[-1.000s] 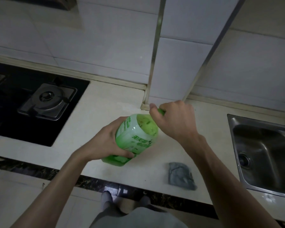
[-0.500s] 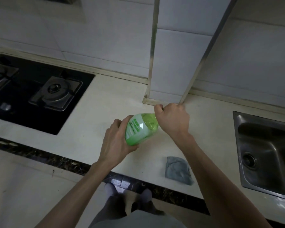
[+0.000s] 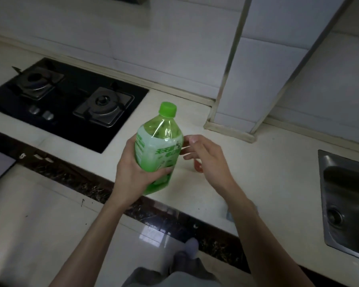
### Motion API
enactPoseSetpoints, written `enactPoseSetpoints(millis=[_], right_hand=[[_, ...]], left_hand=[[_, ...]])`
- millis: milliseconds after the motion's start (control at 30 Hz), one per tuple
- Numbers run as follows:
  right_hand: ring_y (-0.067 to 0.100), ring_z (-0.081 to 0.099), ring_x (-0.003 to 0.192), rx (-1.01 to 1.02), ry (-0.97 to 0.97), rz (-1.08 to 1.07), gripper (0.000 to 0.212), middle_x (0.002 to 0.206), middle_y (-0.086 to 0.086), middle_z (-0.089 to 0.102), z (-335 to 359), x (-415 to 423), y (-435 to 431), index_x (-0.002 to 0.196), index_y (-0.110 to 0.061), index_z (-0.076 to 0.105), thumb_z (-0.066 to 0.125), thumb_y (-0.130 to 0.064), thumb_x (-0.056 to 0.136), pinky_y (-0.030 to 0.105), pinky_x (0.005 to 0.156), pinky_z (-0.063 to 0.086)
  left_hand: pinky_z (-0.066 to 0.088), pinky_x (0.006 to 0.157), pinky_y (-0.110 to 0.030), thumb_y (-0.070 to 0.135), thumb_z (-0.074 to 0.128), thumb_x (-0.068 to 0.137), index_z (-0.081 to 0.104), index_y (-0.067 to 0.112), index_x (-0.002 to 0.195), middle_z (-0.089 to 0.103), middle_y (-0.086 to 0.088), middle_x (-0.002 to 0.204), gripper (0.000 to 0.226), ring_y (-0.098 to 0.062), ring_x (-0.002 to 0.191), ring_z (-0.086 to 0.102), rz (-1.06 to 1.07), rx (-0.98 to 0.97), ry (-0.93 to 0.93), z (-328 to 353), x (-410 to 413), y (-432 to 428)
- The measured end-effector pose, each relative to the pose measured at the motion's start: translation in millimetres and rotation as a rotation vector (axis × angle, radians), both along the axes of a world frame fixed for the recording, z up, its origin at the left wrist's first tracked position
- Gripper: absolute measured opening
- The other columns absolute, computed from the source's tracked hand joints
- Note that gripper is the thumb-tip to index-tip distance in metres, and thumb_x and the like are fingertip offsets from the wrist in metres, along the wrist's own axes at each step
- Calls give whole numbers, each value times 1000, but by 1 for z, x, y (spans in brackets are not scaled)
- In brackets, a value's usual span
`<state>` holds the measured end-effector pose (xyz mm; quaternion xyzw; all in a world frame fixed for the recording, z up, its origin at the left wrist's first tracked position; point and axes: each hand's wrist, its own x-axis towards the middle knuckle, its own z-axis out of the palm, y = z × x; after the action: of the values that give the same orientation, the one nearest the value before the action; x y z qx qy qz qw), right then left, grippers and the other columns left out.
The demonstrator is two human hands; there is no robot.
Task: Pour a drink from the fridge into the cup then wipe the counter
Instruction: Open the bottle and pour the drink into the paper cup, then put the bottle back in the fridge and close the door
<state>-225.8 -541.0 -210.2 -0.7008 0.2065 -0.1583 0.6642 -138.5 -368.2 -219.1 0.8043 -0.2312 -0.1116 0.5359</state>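
My left hand grips a green plastic drink bottle around its lower body, holding it nearly upright above the front of the cream counter. The green cap sits on the neck. Just to the right of the bottle, my right hand has its fingers spread and holds nothing. A small reddish object, maybe the cup, peeks out behind that hand; most of it is hidden. A sliver of the grey cloth shows beside my right forearm.
A black two-burner gas hob is set into the counter at the left. A steel sink lies at the right edge. A tiled pillar stands at the back against the white tiled wall. The floor and my feet are below.
My right hand has let go of the cap and drawn back to the right. The bottle has swung from tilted to nearly upright, cap now in view. The view has shifted left.
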Motion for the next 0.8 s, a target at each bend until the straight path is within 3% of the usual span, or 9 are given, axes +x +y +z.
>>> enactPoseSetpoints(millis=[167,300,467,600,800], right_hand=[[22,67,87,1,-97,67,32,99,6,71,12,13,74,109,-5,67,51,-27,91,37,78,57],[20,67,86,-58,-152,135,27,100,5,71,19,19,141,105,-7,67,53,-23,89,28,75,54],[11,66,81,-115,-207,304,26,97,6,70,25,21,219,109,0,66,53,-12,89,18,73,50],[11,66,82,-196,-214,428,22,90,-1,70,25,31,271,107,-5,67,54,-9,90,21,77,51],[13,69,86,-238,-229,575,19,90,-4,72,24,56,338,100,-20,69,56,-8,91,26,76,52]], left_hand=[[48,87,-12,22,96,54,43,30,132,59,17,119,94,3,111,57,75,-75,-5,15,-2,72],[45,92,-10,20,95,55,44,28,131,57,20,119,93,8,111,54,152,-132,1,21,-12,142],[48,99,-20,18,95,56,43,22,138,59,10,125,97,1,116,56,281,-183,35,22,-31,230],[49,103,-30,17,95,56,43,21,139,59,9,128,99,-4,120,56,428,-214,50,18,-50,286],[47,101,-22,16,95,55,44,18,137,58,8,126,97,0,117,55,630,-210,44,14,-66,347]])
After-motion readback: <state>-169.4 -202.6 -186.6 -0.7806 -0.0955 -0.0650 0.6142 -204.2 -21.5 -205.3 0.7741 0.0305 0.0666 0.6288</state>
